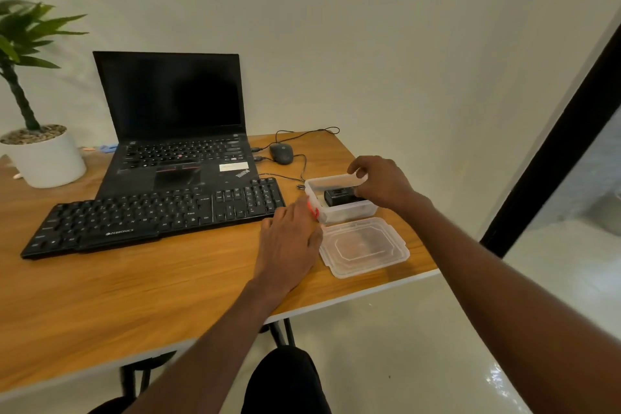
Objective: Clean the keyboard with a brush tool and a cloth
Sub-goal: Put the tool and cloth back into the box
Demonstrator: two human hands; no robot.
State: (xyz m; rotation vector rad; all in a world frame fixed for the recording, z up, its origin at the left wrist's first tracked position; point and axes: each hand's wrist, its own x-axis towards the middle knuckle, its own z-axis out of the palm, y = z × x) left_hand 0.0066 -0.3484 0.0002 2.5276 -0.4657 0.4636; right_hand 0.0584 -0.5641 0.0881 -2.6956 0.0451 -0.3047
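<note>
A black external keyboard [158,215] lies on the wooden table [134,296] in front of an open laptop [174,144]. To its right stands a clear plastic container [346,210] with a red clip, and a black tool [339,197] lies inside it. The container's lid [364,247] lies flat just in front. My left hand [290,242] rests flat on the table, fingertips against the container's left side. Over the container's far rim, my right hand [381,183] pinches a white piece [357,178]; I cannot tell whether it is a tool or the rim. No cloth is visible.
A wired mouse [281,153] and its cables lie behind the container. A potted plant [43,158] stands at the back left. The table's right edge runs just past the lid, with floor and a dark door frame [554,144] beyond.
</note>
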